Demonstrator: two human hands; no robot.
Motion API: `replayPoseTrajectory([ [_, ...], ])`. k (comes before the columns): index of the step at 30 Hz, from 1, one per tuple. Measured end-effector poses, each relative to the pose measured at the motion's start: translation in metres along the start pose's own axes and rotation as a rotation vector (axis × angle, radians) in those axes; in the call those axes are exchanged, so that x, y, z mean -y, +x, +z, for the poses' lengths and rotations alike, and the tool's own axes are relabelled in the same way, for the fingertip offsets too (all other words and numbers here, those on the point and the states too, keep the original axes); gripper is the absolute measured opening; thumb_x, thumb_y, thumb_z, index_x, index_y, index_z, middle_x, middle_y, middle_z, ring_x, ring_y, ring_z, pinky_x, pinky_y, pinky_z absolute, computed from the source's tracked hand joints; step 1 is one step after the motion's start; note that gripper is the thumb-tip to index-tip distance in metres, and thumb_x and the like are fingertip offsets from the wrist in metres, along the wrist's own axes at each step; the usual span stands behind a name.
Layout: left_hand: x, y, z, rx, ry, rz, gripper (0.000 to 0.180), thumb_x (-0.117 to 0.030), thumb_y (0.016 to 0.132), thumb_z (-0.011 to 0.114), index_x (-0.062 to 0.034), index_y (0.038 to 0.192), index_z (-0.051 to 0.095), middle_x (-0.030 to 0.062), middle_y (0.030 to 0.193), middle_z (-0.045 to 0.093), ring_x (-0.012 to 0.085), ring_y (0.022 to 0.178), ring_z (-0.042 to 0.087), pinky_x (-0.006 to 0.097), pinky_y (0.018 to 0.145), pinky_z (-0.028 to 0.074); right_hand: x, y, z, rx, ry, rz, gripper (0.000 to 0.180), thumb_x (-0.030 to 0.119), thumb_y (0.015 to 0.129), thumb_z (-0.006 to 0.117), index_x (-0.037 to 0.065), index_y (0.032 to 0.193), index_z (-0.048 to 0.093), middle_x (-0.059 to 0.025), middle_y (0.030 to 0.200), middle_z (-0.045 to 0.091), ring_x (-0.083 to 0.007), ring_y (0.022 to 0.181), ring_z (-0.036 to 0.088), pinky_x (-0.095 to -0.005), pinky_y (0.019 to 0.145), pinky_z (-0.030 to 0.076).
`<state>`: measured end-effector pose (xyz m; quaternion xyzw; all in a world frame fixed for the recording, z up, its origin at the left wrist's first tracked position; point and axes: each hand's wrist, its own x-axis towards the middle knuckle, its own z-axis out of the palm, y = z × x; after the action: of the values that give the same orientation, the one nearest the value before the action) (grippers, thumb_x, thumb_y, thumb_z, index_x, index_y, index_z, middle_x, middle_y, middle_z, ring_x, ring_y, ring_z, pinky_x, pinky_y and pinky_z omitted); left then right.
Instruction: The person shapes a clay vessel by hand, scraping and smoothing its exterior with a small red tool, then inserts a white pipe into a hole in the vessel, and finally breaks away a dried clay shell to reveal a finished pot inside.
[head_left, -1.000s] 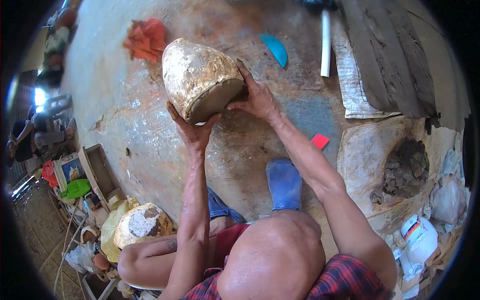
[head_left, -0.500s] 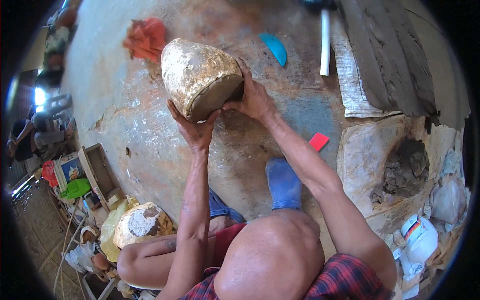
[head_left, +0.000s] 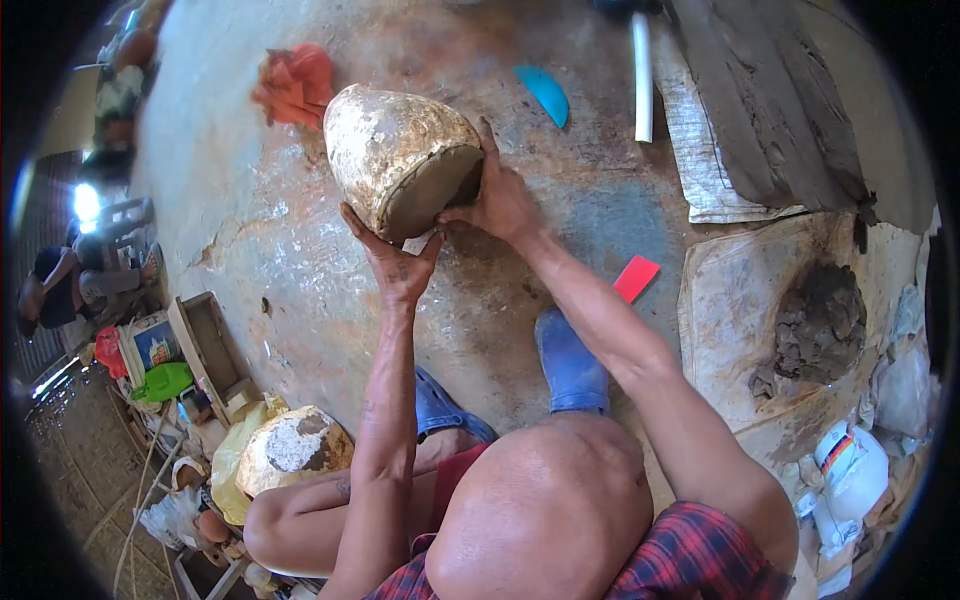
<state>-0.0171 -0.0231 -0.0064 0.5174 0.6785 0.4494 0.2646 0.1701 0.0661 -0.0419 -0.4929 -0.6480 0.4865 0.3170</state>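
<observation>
A dome-shaped form (head_left: 385, 135), crusted white and brown like a plaster mould, is held tilted over the floor in both my hands. Its flat grey, clay-like end faces down toward me. Beneath its near edge, my left hand (head_left: 398, 262) supports it with fingers and thumb spread along the rim. My right hand (head_left: 505, 195) grips the right side, fingers up the wall and thumb against the grey end. A crumpled orange-red cloth (head_left: 293, 85) lies beyond it to the left; a blue half-round scraper (head_left: 545, 95) lies to the right. Nearer my right forearm is a red rectangular piece (head_left: 636, 278).
Grey clay slabs (head_left: 765, 100) lie on sacking at the far right, beside a white tube (head_left: 642, 80). A clay lump (head_left: 822, 325) sits on a sheet nearer. Another crusted form (head_left: 295, 450) and a wooden box (head_left: 205, 345) stand at left. A person (head_left: 75, 280) sits farther left.
The form has dipped slightly toward me and turned a little, showing more of its grey end. Both hands keep their hold. The whole view has shifted slightly.
</observation>
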Motion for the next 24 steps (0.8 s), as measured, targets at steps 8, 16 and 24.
replayPoseTrajectory([
  [8,-0.010,0.007,-0.006,0.023,0.129,0.042,0.147,-0.011,0.068,0.098,-0.0135,0.171,-0.007,0.0274,0.174,0.009,0.0428,0.156,0.032,0.053,0.117,0.050,-0.008,0.007,-0.008,-0.085,-0.022,-0.131,0.146,0.049,0.062,0.102,0.008,0.170,0.011,-0.0289,0.134,0.067,-0.0480,0.124,0.065,-0.0539,0.105,0.055],
  [16,-0.021,0.032,-0.025,0.060,0.388,0.330,0.115,-0.022,0.072,0.098,-0.0095,0.167,0.034,0.0285,0.173,0.025,0.0501,0.154,0.036,0.051,0.116,0.048,-0.030,0.040,-0.047,0.007,0.147,-0.178,0.077,0.035,0.082,0.092,0.015,0.150,0.062,-0.0173,0.120,0.077,-0.0301,0.107,0.076,-0.0408,0.091,0.060],
  [24,-0.021,0.032,-0.028,0.045,0.383,0.300,0.113,-0.023,0.073,0.098,-0.0114,0.166,0.036,0.0284,0.172,0.027,0.0502,0.151,0.042,0.051,0.115,0.050,-0.033,0.046,-0.040,-0.059,0.188,-0.284,0.064,0.044,0.082,0.089,0.011,0.135,0.073,-0.0163,0.107,0.079,-0.0301,0.097,0.077,-0.0424,0.085,0.059],
])
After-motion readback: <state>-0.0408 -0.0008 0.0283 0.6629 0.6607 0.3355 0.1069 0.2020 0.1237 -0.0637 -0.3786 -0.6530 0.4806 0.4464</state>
